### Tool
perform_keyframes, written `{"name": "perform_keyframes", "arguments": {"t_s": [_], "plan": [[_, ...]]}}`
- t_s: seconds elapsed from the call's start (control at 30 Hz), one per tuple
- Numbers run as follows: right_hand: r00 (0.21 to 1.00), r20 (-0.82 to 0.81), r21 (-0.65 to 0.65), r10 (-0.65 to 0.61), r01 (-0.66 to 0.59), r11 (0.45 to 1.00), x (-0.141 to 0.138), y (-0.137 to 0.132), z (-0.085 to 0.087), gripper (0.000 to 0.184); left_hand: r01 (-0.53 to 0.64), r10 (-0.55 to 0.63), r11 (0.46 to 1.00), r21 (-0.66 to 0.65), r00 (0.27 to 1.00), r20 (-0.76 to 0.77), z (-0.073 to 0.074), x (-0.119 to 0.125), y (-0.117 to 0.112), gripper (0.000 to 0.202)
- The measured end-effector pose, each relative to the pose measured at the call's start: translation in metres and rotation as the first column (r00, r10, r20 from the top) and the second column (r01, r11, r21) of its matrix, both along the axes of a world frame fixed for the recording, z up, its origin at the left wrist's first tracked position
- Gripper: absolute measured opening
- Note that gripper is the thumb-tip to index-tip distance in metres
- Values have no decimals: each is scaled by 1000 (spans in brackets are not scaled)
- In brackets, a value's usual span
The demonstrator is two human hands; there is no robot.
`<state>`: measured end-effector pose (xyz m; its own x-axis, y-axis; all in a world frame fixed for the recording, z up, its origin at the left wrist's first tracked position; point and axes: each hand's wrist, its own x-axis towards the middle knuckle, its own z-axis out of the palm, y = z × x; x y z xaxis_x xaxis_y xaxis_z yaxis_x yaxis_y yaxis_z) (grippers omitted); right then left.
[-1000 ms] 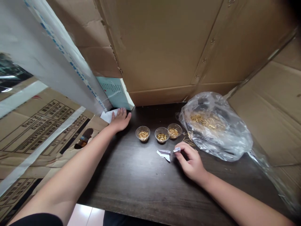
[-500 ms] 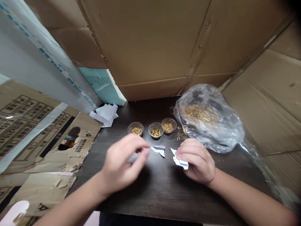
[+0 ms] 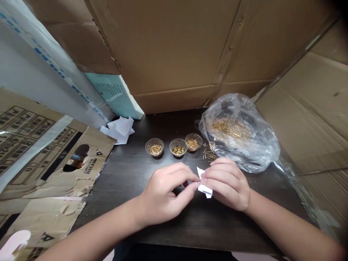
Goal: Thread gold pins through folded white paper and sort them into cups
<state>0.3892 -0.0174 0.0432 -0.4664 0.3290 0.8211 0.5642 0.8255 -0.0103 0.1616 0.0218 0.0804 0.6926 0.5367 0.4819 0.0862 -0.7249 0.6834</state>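
My right hand (image 3: pixel 230 185) holds a small folded piece of white paper (image 3: pixel 206 190), pinched between thumb and fingers, over the dark table. My left hand (image 3: pixel 171 194) has come up against it from the left. Thumb and forefinger are closed together at the paper's edge, on something too small to make out. Beyond the hands stand clear round cups of short gold-coloured metal pins: a left cup (image 3: pixel 154 148), a middle cup (image 3: pixel 178 148) and a right cup (image 3: pixel 193 143). Loose pins (image 3: pixel 209 153) lie just behind my right hand.
A clear plastic bag (image 3: pixel 261 152) with many gold-coloured pins lies at the back right. Crumpled white paper (image 3: pixel 122 130) sits at the back left, near a light-blue box (image 3: pixel 111 92). Cardboard walls (image 3: pixel 168 50) surround the table (image 3: pixel 174 232).
My left hand has moved right, from above the table to the paper in my right hand. It now covers the place where another scrap of paper lay. My right hand has barely moved.
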Motion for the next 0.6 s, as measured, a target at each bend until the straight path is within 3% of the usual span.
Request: {"name": "perform_keyframes", "arguments": {"t_s": [0.2, 0.37, 0.47, 0.6], "plan": [[994, -94, -85, -48, 40, 996, -2, 1, -2, 27, 7, 4, 994, -107, 994, 107, -14, 6, 8, 5], [967, -216, -276, -133, 70, 959, -11, -12, -12, 36, -84, 143, 962, -261, 966, 214, -39, 11, 7, 6], [960, -213, -342, -184, 103, 934, -18, -19, -24, 37, -157, 225, 948, -278, 947, 231, -51, 14, 3, 7], [960, -195, -334, -202, 129, 934, -23, -20, -35, 41, -138, 195, 949, -282, 963, 184, -59, 14, 1, 6]]}}
